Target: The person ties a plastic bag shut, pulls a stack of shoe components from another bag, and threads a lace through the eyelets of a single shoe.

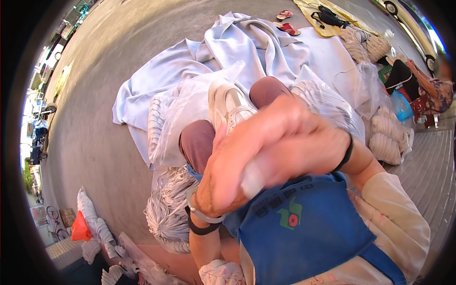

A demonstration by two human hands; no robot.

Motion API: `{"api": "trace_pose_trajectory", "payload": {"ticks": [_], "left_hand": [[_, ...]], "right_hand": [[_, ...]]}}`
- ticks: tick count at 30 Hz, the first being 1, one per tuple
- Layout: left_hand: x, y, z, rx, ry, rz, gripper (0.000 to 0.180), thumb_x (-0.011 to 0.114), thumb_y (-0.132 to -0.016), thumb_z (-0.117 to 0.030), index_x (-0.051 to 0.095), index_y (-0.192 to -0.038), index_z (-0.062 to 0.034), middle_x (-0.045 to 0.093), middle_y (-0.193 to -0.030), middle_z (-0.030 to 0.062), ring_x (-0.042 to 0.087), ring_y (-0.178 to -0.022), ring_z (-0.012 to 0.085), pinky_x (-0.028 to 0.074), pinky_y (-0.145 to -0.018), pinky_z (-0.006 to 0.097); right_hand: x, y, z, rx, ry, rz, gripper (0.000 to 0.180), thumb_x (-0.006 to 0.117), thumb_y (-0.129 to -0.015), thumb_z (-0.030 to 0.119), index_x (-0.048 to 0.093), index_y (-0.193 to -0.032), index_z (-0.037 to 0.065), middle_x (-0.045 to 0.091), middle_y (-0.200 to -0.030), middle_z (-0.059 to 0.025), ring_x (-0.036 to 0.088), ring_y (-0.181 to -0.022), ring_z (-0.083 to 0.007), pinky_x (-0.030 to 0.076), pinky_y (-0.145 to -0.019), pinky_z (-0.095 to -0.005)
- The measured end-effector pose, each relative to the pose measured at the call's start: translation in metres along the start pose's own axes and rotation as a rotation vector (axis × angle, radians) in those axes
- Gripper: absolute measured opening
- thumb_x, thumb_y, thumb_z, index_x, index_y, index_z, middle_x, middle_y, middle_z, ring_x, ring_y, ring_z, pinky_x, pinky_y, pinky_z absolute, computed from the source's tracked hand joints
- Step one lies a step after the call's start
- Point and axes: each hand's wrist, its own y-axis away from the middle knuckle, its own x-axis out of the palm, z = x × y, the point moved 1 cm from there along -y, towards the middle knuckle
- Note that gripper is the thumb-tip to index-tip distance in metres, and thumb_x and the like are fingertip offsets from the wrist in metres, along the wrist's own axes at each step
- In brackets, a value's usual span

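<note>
My left hand [225,166], with a metal bracelet and a dark band at the wrist, is raised over my lap against my right hand [306,147], which has a black wristband. Both hands are blurred by motion; their fingers look curled in and overlap. A pale, smeared whitish piece [253,179] shows between them, too blurred to name. Below the hands lies the blue apron [304,228] I wear. Beyond them, between my knees in brownish trousers, is a light mesh shoe [232,107]. Beside my left knee sits a heap of white cord-like strands [168,211].
A pale grey-blue sheet [256,47] spreads over the ground ahead, with clear plastic wrap [190,99] on it. White bundles [387,135] lie to the right, near another seated person [434,92]. Red sandals [287,29] sit at the far edge. An orange bag [80,226] is at lower left.
</note>
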Motion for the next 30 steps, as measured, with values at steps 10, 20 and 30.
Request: {"api": "trace_pose_trajectory", "payload": {"ticks": [10,20,30], "left_hand": [[-0.127,0.141,-0.008,-0.442,0.922,-0.966,0.023,0.050,-0.088,-0.016,0.037,-0.071,-0.0099,0.028,-0.053,-0.0025,0.029,-0.047,0.0094,0.032,-0.053,0.029],[-0.179,0.160,-0.030,-0.406,0.563,-1.361,0.025,0.042,-0.095,-0.015,0.040,-0.070,-0.0088,0.027,-0.054,-0.0038,0.026,-0.047,0.0071,0.029,-0.052,0.023],[0.040,-0.008,0.002,-0.768,0.089,-0.480,0.026,0.042,-0.093,-0.018,0.045,-0.106,0.0047,0.048,-0.102,0.0118,0.045,-0.089,0.0164,0.037,-0.083,0.029]], "right_hand": [[-0.191,0.106,0.020,-0.310,-0.052,-0.720,0.021,0.049,-0.090,0.012,0.054,-0.104,-0.002,0.025,-0.056,0.0093,0.020,-0.040,0.0007,0.017,-0.033,-0.0160],[-0.268,0.133,-0.026,-0.161,0.184,-1.032,0.022,0.059,-0.085,0.018,0.060,-0.099,0.001,0.039,-0.057,0.0089,0.023,-0.040,0.0004,0.018,-0.034,-0.0172],[-0.114,0.062,-0.081,0.316,1.295,-0.321,0.070,0.058,-0.078,0.046,0.036,-0.124,-0.002,0.060,-0.073,-0.0195,0.059,-0.062,-0.0357,0.045,-0.054,-0.0435]]}}
